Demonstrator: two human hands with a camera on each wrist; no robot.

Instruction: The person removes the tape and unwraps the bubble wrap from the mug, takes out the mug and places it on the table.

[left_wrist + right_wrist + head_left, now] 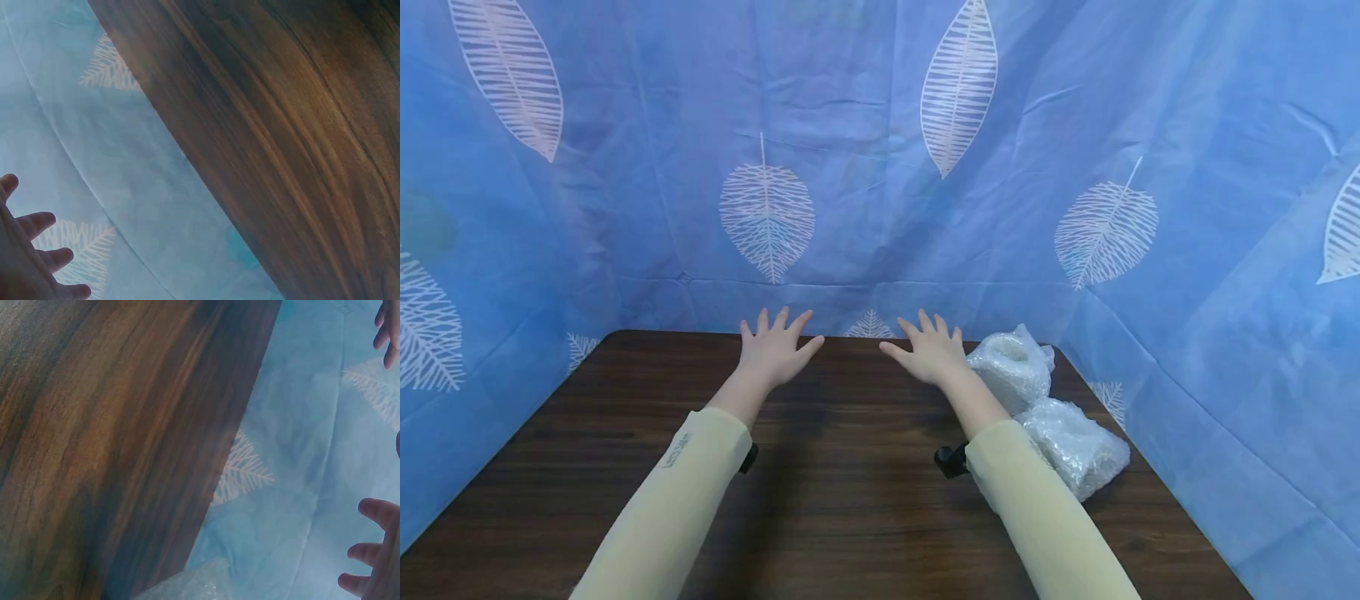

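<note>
Both hands are held out over the far part of a dark wooden table (850, 500), fingers spread and holding nothing. The left hand (771, 352) is left of centre, its thumb pointing inward; in the left wrist view its fingers (56, 257) show at the lower left. Right of centre, the right hand (931, 350) appears just left of a bubble-wrapped bundle (1011, 371); whether they touch cannot be told. A second bubble-wrapped bundle (1075, 446) lies nearer, beside the right forearm. What the wrapping contains is hidden.
A blue cloth (865, 208) with white leaf prints hangs behind the table and along both sides. Pale yellow sleeves (662, 508) cover the forearms. A black wrist device (951, 460) shows under the right sleeve's cuff.
</note>
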